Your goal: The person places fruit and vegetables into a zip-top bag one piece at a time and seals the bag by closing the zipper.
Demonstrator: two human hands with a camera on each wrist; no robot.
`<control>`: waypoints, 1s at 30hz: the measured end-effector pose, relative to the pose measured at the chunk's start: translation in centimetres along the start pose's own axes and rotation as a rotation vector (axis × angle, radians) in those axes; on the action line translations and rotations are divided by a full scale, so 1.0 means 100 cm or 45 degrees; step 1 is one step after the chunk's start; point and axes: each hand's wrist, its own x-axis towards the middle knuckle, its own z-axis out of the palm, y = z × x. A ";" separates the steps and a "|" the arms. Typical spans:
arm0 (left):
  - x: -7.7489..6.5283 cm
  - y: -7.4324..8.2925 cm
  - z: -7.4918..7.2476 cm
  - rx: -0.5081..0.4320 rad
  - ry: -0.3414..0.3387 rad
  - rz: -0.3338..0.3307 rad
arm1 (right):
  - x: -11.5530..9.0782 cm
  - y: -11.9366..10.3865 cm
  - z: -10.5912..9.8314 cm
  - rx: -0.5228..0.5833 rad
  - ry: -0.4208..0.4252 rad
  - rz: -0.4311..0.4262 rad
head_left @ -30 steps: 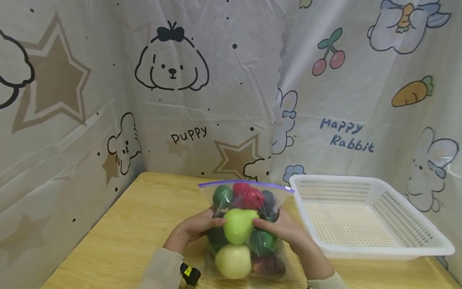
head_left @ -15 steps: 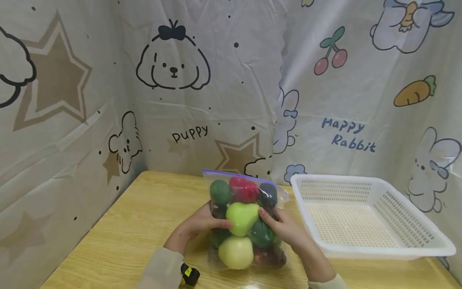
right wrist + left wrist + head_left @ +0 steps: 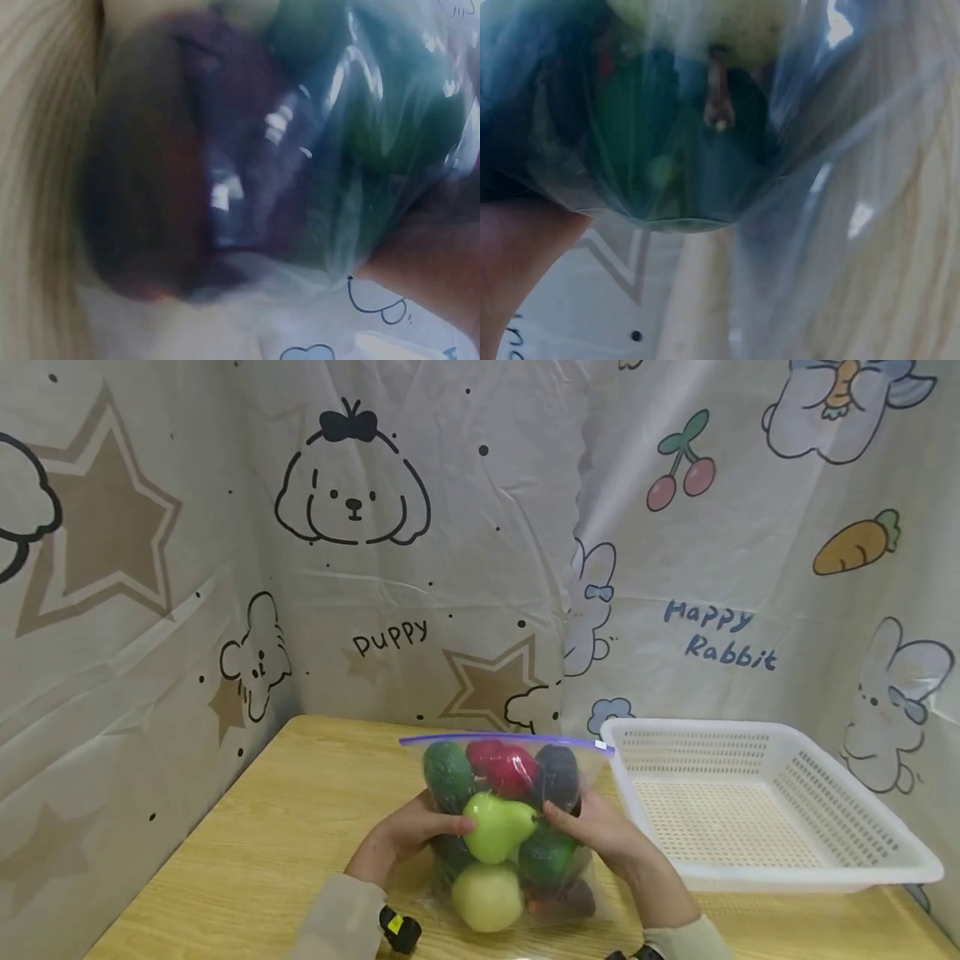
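Both hands hold a clear zip bag (image 3: 600,860) with a purple seal strip along its top, filled with what look like fruits. My left hand (image 3: 405,831) grips its left side, thumb on a light green pear (image 3: 495,828). On the opposite side my right hand (image 3: 600,827) grips the bag, thumb by the pear's stem end. Inside show a pale round fruit (image 3: 487,897), dark green ones (image 3: 447,772), red ones (image 3: 513,771) and a dark brownish-red one (image 3: 247,150). A stem (image 3: 718,94) shows through the plastic in the left wrist view. The fingers behind the bag are hidden.
A white plastic basket (image 3: 795,878) with slotted walls stands on the right of the wooden table (image 3: 247,835). Printed curtains (image 3: 420,577) close off the back and sides. Black straps with small devices (image 3: 401,931) sit at both wrists.
The bag tilts up at its left, then comes back level, its top edge slightly further left than before. Fruits shift inside, the pear turning its stem end rightward. Both hands keep their hold.
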 end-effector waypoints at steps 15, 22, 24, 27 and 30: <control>-0.006 0.005 0.003 0.191 -0.048 -0.126 | 0.001 0.008 0.005 0.041 0.061 0.015; -0.009 0.002 -0.004 0.225 -0.082 -0.052 | -0.008 0.004 0.002 0.143 -0.281 -0.041; -0.010 -0.001 -0.009 0.220 -0.009 -0.052 | -0.008 0.003 0.003 0.152 -0.329 -0.088; -0.008 -0.004 -0.015 0.257 0.088 -0.037 | -0.006 0.002 0.005 0.150 -0.318 -0.098; -0.003 -0.003 -0.015 0.358 0.191 -0.059 | -0.002 0.002 0.005 0.119 -0.133 -0.034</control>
